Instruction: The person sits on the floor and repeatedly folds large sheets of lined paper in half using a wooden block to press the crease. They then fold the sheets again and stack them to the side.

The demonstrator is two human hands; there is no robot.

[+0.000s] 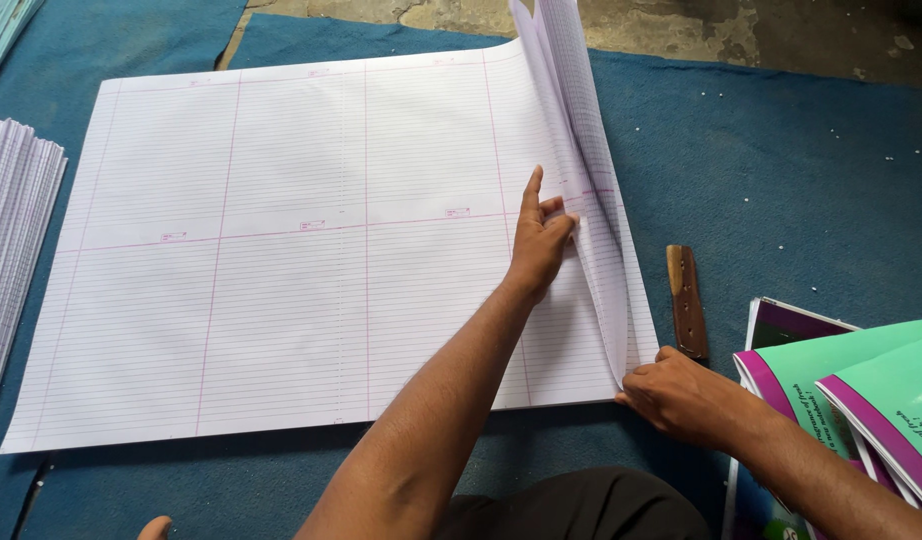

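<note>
A large stack of ruled sheets [281, 250], white with fine lines and pink rules dividing it into panels, lay flat on a blue mat [781, 180] spread over the floor. Along its right edge several sheets were lifted and curling upward into a fan [581, 150]. The left hand [539, 235] reached across the stack and rested at the base of the lifted sheets, its forefinger stretched out straight along the paper and the other fingers bent loosely against the turned-up leaves; whether it pinched any sheet could not be told. The right hand [681, 395] sat at the near right corner of the stack, fingers closed on the corner of the lifted sheets. Just beside that hand lay a brown wooden-handled tool [686, 300] on the mat. Further right were green booklets with purple borders [861, 400], overlapping one another. At the far left edge stood another pile of white sheets [11, 230].
</note>
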